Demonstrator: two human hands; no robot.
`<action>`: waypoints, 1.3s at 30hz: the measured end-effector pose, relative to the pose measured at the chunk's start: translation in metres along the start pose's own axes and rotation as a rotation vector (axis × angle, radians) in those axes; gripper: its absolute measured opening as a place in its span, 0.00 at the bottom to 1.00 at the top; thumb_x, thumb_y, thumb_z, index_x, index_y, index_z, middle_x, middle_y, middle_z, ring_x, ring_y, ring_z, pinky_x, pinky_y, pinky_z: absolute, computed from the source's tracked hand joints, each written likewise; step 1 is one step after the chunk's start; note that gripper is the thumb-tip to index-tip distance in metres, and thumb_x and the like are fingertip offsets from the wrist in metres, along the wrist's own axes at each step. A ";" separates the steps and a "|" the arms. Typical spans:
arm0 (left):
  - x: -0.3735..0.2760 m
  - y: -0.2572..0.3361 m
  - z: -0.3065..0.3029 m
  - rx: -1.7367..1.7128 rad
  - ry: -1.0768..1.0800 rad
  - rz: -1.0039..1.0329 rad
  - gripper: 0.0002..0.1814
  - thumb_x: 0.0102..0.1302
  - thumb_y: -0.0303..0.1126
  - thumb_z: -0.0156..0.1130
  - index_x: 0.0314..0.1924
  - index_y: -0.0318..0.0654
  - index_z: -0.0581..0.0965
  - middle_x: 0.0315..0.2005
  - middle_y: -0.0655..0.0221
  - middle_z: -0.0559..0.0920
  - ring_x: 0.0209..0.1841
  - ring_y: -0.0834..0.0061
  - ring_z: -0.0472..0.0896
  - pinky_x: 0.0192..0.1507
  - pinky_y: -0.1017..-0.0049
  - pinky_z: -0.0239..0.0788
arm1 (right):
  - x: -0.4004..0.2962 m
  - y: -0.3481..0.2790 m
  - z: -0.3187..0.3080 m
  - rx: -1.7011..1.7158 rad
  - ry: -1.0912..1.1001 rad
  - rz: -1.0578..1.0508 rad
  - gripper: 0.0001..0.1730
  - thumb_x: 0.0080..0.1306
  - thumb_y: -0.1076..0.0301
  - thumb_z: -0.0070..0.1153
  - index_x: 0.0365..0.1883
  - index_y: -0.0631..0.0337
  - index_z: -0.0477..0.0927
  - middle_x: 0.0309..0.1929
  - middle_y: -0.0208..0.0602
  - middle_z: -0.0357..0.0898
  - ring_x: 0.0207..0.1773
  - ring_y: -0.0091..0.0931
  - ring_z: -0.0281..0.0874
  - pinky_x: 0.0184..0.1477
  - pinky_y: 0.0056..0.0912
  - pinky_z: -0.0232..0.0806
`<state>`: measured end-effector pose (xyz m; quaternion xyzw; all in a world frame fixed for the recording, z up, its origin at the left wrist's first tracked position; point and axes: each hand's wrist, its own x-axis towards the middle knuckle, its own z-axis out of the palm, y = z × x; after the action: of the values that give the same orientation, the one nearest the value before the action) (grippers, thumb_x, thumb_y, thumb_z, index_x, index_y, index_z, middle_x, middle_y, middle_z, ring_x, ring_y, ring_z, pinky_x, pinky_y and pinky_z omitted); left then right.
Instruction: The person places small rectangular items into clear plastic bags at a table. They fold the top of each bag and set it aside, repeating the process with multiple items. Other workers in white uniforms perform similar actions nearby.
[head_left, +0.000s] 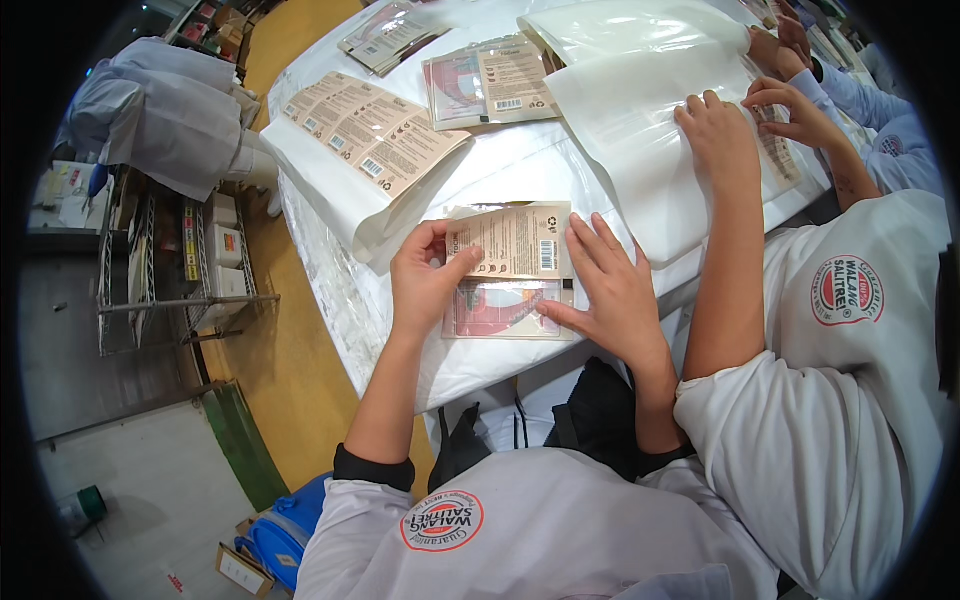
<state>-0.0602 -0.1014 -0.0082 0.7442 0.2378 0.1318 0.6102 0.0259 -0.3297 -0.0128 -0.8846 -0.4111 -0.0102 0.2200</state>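
In front of me on the table lies a flat clear plastic pouch (506, 319) with pink print, possibly several stacked together. A beige printed sticker label (517, 236) with a barcode covers its far half. My left hand (426, 279) grips the left edge of the pouch and label, thumb on top and fingers curled at the side. Flat and spread, my right hand (616, 296) rests along the right edge, its thumb over the pink part. Beyond my left hand is a curled sheet of the same beige labels (367, 131) on white backing.
Stacks of labelled pouches (491, 82) and more pouches (390, 34) sit farther back. A large white backing sheet (637, 135) spreads on the right, under a co-worker's hand (716, 135). Left of the table stands a wire shelf (180, 300); a blue container (281, 540) is on the floor.
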 end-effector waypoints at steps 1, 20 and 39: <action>-0.002 0.004 0.001 0.205 0.012 0.104 0.21 0.58 0.26 0.73 0.51 0.32 0.77 0.41 0.59 0.84 0.42 0.70 0.82 0.48 0.72 0.75 | 0.000 0.000 0.000 0.004 0.000 -0.001 0.48 0.56 0.37 0.65 0.65 0.65 0.73 0.74 0.39 0.63 0.79 0.35 0.54 0.65 0.64 0.57; -0.083 0.020 0.026 1.016 -0.383 0.663 0.30 0.57 0.38 0.71 0.59 0.38 0.75 0.63 0.55 0.74 0.66 0.56 0.71 0.64 0.50 0.62 | -0.002 0.014 -0.007 0.442 0.225 -0.064 0.41 0.63 0.43 0.64 0.68 0.60 0.71 0.72 0.50 0.63 0.74 0.44 0.60 0.69 0.50 0.57; 0.148 0.077 0.018 1.007 0.093 0.724 0.12 0.63 0.28 0.58 0.42 0.49 0.86 0.45 0.73 0.85 0.52 0.68 0.81 0.65 0.48 0.58 | 0.174 -0.014 0.022 1.421 0.617 0.354 0.30 0.80 0.53 0.38 0.67 0.70 0.69 0.69 0.47 0.69 0.73 0.33 0.62 0.74 0.33 0.51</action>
<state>0.0892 -0.0516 0.0483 0.9676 0.0295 0.2342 0.0899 0.1272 -0.1868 0.0071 -0.5421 -0.0932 0.0451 0.8339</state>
